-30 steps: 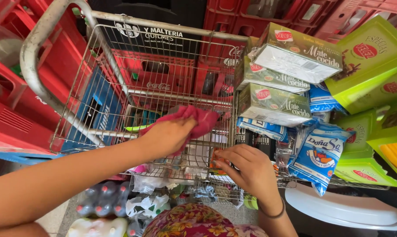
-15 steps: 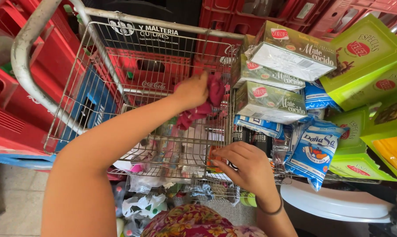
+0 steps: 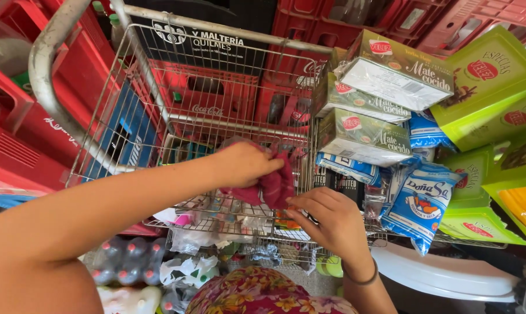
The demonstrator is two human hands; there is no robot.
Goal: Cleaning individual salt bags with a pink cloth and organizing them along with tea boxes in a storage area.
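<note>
1. At the near edge of the wire cart (image 3: 176, 125), the right hand (image 3: 333, 224) rests on the rim with its fingers curled loosely; whether they grip the wire or something small beneath them I cannot tell.
2. Just beyond, inside the basket near its right wall, the left hand (image 3: 245, 164) is clenched on a dark red cloth (image 3: 272, 186), bunched and hanging from the fingers against the wire.
3. As a judgement, the wiping looks partway through: the cloth is at the right inner side, and the far and left walls have no cloth on them.
4. Past the right wall, green boxes (image 3: 362, 136) are stacked touching the cart, with blue and white bags (image 3: 417, 200) beside them.
5. Farthest off, red crates (image 3: 216, 96) stand behind the cart.
</note>
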